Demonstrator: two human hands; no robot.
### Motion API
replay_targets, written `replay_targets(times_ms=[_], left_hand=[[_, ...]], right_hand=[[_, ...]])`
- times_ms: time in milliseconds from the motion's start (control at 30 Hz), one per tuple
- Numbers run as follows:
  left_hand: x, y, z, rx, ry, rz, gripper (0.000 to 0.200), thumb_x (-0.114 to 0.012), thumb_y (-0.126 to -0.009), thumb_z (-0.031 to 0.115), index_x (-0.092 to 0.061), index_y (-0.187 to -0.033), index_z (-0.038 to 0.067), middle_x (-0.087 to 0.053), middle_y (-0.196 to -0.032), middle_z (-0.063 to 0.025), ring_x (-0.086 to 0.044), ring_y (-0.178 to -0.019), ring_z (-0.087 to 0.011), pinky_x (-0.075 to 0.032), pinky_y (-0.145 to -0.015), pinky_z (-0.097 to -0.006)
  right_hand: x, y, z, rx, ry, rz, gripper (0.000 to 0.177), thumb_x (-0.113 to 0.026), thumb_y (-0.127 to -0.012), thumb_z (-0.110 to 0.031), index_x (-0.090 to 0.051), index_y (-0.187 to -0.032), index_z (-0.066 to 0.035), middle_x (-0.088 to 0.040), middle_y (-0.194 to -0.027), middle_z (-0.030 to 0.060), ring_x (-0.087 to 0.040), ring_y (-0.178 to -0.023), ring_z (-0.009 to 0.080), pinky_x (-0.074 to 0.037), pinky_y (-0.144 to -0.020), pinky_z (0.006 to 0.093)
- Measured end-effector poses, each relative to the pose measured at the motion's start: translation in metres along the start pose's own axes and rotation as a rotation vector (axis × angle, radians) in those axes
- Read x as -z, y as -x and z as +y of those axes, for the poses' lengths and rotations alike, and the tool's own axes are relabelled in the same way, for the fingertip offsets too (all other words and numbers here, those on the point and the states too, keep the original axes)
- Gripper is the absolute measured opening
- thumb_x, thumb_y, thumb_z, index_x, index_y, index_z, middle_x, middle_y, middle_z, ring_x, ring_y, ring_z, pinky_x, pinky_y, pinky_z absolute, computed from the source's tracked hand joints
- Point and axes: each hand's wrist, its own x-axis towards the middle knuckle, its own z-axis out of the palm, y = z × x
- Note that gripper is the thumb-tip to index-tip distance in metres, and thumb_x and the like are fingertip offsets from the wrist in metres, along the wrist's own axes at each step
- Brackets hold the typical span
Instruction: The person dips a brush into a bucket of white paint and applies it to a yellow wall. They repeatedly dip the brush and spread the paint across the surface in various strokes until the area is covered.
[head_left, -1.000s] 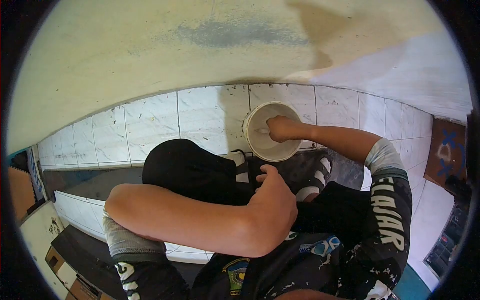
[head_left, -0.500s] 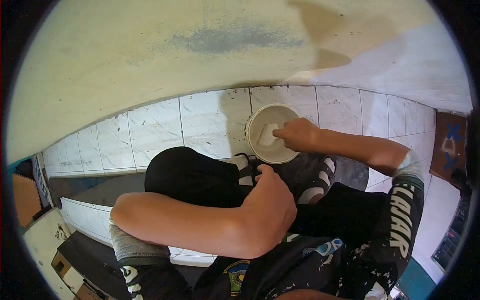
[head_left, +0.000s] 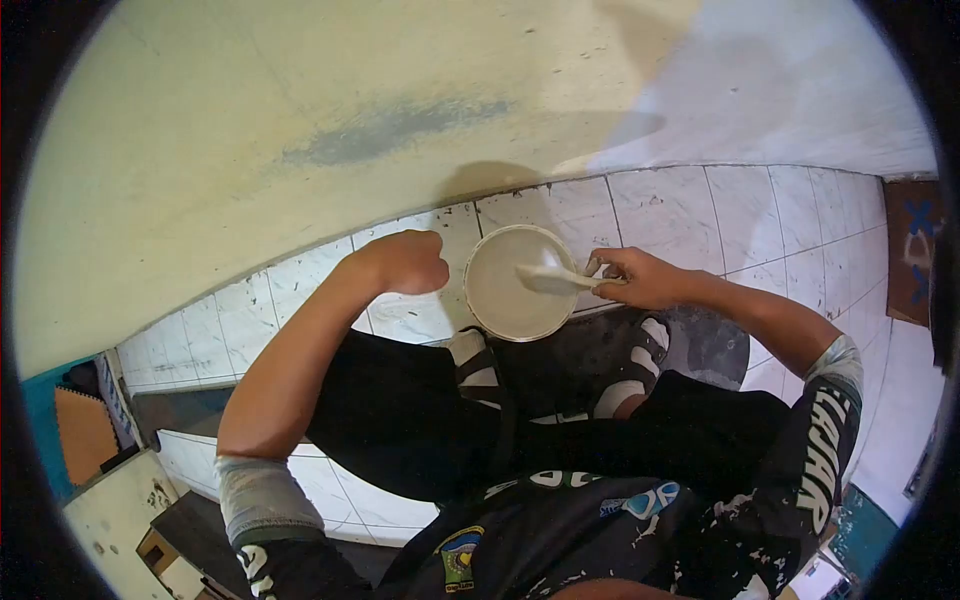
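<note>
Pale tiles (head_left: pixel 660 200) edge a scuffed wall (head_left: pixel 220 150). The right hand (head_left: pixel 645 278) pinches a pale, flat tool (head_left: pixel 556 274), now drawn up across the bucket's (head_left: pixel 480 302) rim, more within reach. The left hand (head_left: pixel 412 263) has swung out beside the bucket, curled; I can't tell if that grip holds anything.

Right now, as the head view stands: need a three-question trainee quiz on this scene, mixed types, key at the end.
1. Multiple choice: which hand holds the white tool? A) left B) right C) both
2. True or false: floor tile shows between the left hand and the bucket.
3. Fill in: the yellowish wall carries a ____ smear.

Key:
1. B, the right hand
2. True
3. gray
</note>
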Motion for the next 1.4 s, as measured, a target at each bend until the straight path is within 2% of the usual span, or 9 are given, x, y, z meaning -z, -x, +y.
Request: replay_targets(times_ms=[67,200,300,467,800,933,1033,1267,1400], left_hand=[[-0.007,-0.023,-0.005,0.302,0.167,-0.329,0.041,-0.051,-0.086,0.022,-0.059,-0.113,-0.007,-0.067,-0.102,-0.0289,-0.068,-0.097,-0.0353,-0.055,-0.074,-0.0458],[-0.057,-0.033,-0.021,0.439,0.854,-0.393,0.059,-0.049,-0.082,0.018,-0.04,-0.133,-0.01,-0.049,-0.137,-0.0295,-0.061,-0.113,-0.0415,-0.054,-0.091,-0.0542],[-0.072,-0.042,-0.028,0.374,1.211,-0.568,0.058,-0.05,-0.079,0.014,-0.042,-0.131,-0.011,-0.049,-0.136,-0.0286,-0.055,-0.123,-0.0406,-0.047,-0.101,-0.0554],[-0.07,-0.054,-0.013,0.364,1.289,-0.613,0.07,-0.051,-0.078,0.012,-0.031,-0.142,-0.007,-0.043,-0.142,-0.0265,-0.045,-0.134,-0.0374,-0.04,-0.107,-0.0588],[-0.09,-0.107,0.029,0.065,0.995,-0.52,0.069,-0.058,-0.09,0.036,-0.031,-0.15,0.015,-0.051,-0.136,-0.0074,-0.052,-0.124,-0.0255,-0.045,-0.099,-0.0514],[-0.075,-0.148,0.017,-0.155,0.171,-0.432,0.063,-0.054,-0.092,0.041,-0.044,-0.141,0.002,-0.064,-0.12,-0.0208,-0.063,-0.111,-0.035,-0.047,-0.097,-0.0448],[-0.047,-0.167,0.031,-0.147,-0.357,-0.443,0.057,-0.048,-0.095,0.043,-0.062,-0.118,-0.007,-0.062,-0.12,-0.0291,-0.061,-0.112,-0.0425,-0.046,-0.098,-0.0469],[-0.011,-0.11,0.102,-0.097,-0.226,-0.503,0.061,-0.037,-0.1,0.047,-0.069,-0.098,-0.005,-0.071,-0.097,-0.02,-0.066,-0.095,-0.0379,-0.048,-0.092,-0.0475],[-0.017,-0.116,0.094,-0.042,-0.391,-0.646,0.061,-0.036,-0.1,0.052,-0.065,-0.106,-0.002,-0.072,-0.098,-0.0172,-0.067,-0.095,-0.035,-0.048,-0.09,-0.0462]], right_hand=[[0.002,0.005,0.005,-0.089,-0.202,-0.027,0.024,-0.06,-0.093,-0.016,-0.057,-0.112,-0.001,-0.062,-0.07,0.0071,-0.056,-0.059,0.0136,-0.044,-0.054,0.0297],[0.008,0.013,0.019,-0.191,-0.429,-0.093,0.02,-0.056,-0.097,-0.018,-0.058,-0.108,-0.001,-0.056,-0.063,0.0016,-0.046,-0.048,0.0087,-0.037,-0.044,0.0269],[0.013,0.022,0.029,-0.254,-0.699,-0.173,0.018,-0.057,-0.097,-0.019,-0.061,-0.101,-0.002,-0.053,-0.061,-0.0004,-0.04,-0.042,0.0068,-0.032,-0.039,0.0256],[0.032,0.048,0.026,-0.374,-1.004,-0.133,0.023,-0.059,-0.099,-0.025,-0.064,-0.099,-0.002,-0.047,-0.059,-0.0048,-0.033,-0.039,0.0031,-0.026,-0.036,0.0223],[0.082,0.122,0.044,-0.096,-1.034,-0.208,0.048,-0.046,-0.104,-0.036,-0.05,-0.138,-0.003,-0.037,-0.064,-0.0058,-0.028,-0.048,0.0029,-0.024,-0.038,0.0189],[0.124,0.154,0.043,-0.087,-0.964,0.044,0.038,-0.047,-0.103,-0.038,-0.056,-0.112,-0.002,-0.039,-0.059,-0.0027,-0.029,-0.045,0.0032,-0.021,-0.036,0.0203],[0.154,0.188,0.031,-0.086,-0.732,0.416,0.04,-0.049,-0.101,-0.037,-0.053,-0.128,-0.008,-0.044,-0.066,-0.003,-0.032,-0.048,0.0034,-0.027,-0.039,0.0191],[0.16,0.297,-0.042,0.079,-0.245,1.217,0.03,-0.049,-0.097,-0.016,-0.052,-0.127,-0.013,-0.049,-0.07,-0.0028,-0.041,-0.06,0.0052,-0.034,-0.051,0.0222],[0.194,0.323,-0.09,0.078,0.036,1.596,0.026,-0.053,-0.097,-0.014,-0.057,-0.122,-0.01,-0.047,-0.069,-0.0034,-0.04,-0.061,0.0051,-0.035,-0.056,0.0236]])
